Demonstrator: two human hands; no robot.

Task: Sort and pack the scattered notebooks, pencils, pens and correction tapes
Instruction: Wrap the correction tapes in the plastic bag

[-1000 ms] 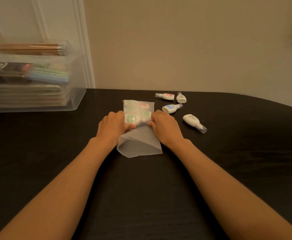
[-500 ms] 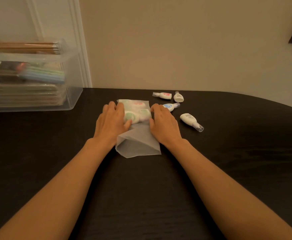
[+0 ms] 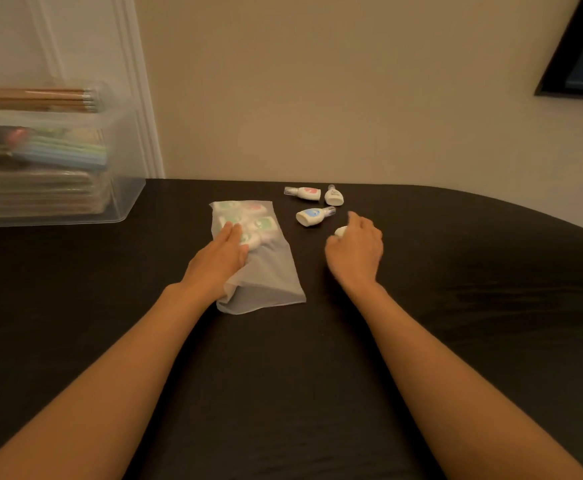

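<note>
While left grip (image 3: 219, 258) presses pouch (image 3: 265, 278), right grip (image 3: 355, 251) curls round correction tape (image 3: 340, 231).

Nothing legible anywhere: only blurred red, blue and green label patches on the correction tapes (image 3: 312, 216) near the far edge of the counter (image 3: 456, 306) and inside the frosted pouch (image 3: 269, 275), with faint grey marks too small to read.
</note>
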